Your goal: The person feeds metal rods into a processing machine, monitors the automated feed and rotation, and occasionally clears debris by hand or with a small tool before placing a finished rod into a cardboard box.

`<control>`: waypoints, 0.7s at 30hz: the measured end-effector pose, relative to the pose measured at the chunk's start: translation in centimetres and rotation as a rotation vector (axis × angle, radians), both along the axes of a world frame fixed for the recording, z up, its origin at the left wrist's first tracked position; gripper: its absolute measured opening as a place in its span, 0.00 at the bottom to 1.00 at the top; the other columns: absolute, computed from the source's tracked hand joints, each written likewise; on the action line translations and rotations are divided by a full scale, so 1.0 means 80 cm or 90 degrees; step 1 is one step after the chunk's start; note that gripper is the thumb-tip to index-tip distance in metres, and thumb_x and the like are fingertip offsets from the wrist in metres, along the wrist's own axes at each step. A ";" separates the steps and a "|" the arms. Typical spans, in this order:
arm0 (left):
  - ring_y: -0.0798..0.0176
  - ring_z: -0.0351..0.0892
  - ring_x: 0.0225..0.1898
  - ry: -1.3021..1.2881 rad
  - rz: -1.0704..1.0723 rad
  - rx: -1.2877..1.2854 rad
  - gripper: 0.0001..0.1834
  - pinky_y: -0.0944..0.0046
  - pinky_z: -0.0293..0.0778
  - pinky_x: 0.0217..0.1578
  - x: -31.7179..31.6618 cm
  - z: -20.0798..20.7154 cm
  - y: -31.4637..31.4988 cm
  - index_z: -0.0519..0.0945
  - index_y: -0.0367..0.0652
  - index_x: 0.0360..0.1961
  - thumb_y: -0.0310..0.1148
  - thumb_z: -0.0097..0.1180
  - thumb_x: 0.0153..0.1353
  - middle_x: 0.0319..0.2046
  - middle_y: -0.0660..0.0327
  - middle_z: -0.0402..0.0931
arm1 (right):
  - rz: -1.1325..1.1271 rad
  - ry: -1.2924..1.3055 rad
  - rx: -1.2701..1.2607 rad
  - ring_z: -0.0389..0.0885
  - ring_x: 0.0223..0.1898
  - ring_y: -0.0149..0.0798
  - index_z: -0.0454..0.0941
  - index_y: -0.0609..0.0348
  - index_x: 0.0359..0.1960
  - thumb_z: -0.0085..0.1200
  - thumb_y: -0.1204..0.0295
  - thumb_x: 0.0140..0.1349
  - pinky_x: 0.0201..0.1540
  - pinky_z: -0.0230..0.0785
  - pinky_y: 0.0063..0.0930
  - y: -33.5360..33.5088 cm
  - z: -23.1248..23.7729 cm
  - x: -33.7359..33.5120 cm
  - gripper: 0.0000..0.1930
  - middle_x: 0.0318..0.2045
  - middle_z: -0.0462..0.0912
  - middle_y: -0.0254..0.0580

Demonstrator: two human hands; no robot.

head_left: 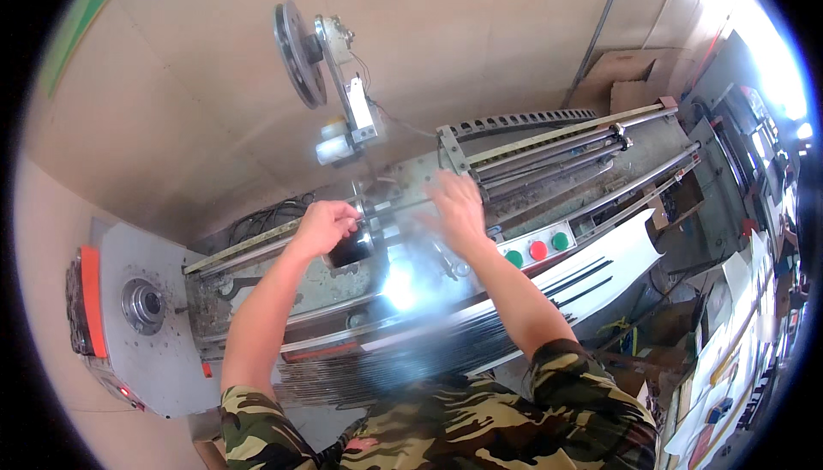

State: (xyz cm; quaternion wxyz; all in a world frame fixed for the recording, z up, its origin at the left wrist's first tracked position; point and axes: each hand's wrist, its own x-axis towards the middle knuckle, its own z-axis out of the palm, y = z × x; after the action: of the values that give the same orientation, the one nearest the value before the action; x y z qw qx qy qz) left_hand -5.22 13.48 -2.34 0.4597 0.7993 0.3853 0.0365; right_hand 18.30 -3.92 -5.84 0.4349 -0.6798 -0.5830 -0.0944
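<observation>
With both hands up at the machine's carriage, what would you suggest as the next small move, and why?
Probably bring the right hand down onto the thin rod to steady it: that hand is blurred and looks open above it, while the left hand already grips the black block at the rod's end.

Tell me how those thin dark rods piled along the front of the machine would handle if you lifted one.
The rods look long and very thin, so one would probably sag or whip if held at one end. Being round, they likely roll. They shine under the glare, so perhaps slick.
</observation>
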 end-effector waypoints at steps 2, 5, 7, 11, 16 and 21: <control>0.62 0.85 0.32 0.007 0.007 0.119 0.09 0.63 0.79 0.37 0.005 0.012 -0.023 0.85 0.36 0.43 0.23 0.61 0.60 0.33 0.55 0.87 | -0.042 0.049 -0.072 0.69 0.65 0.57 0.78 0.56 0.56 0.70 0.63 0.51 0.69 0.56 0.53 -0.056 0.032 0.008 0.29 0.63 0.73 0.55; 0.46 0.86 0.37 -0.049 0.011 0.217 0.12 0.55 0.80 0.40 -0.001 0.007 -0.032 0.84 0.38 0.42 0.23 0.63 0.55 0.35 0.47 0.85 | -0.200 -0.088 -0.042 0.62 0.72 0.56 0.70 0.59 0.67 0.66 0.73 0.54 0.74 0.46 0.52 -0.164 -0.032 0.043 0.35 0.68 0.69 0.56; 0.47 0.86 0.37 -0.058 0.016 0.225 0.12 0.55 0.80 0.40 0.002 -0.003 -0.032 0.83 0.37 0.42 0.23 0.63 0.55 0.34 0.49 0.85 | -0.337 0.022 -0.299 0.64 0.72 0.51 0.67 0.64 0.68 0.54 0.66 0.67 0.75 0.45 0.50 -0.237 -0.089 0.076 0.29 0.65 0.72 0.55; 0.52 0.85 0.34 -0.012 0.036 0.242 0.14 0.56 0.78 0.37 0.001 -0.007 -0.042 0.80 0.38 0.40 0.22 0.66 0.52 0.30 0.54 0.85 | -0.276 0.130 -0.370 0.74 0.64 0.50 0.72 0.64 0.64 0.58 0.55 0.66 0.74 0.49 0.52 -0.187 -0.022 0.103 0.31 0.62 0.77 0.55; 0.53 0.84 0.32 0.021 0.020 0.291 0.15 0.57 0.77 0.35 0.019 -0.007 -0.019 0.77 0.37 0.36 0.21 0.68 0.48 0.28 0.56 0.84 | 0.011 -0.076 -0.127 0.76 0.59 0.52 0.80 0.56 0.54 0.61 0.57 0.63 0.71 0.53 0.52 -0.028 0.012 0.059 0.22 0.55 0.81 0.51; 0.50 0.84 0.34 0.023 0.034 0.293 0.13 0.56 0.78 0.38 0.006 -0.005 -0.019 0.78 0.37 0.39 0.24 0.64 0.51 0.31 0.53 0.84 | 0.192 0.027 -0.403 0.82 0.41 0.53 0.88 0.49 0.35 0.54 0.53 0.67 0.65 0.59 0.48 0.060 -0.020 0.035 0.17 0.28 0.86 0.46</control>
State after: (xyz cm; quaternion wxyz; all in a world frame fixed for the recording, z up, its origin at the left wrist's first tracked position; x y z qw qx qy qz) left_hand -4.70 11.96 -2.72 0.2572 0.8732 0.3956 0.1215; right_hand 21.10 0.87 -7.42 0.2232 -0.6890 -0.6682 0.1704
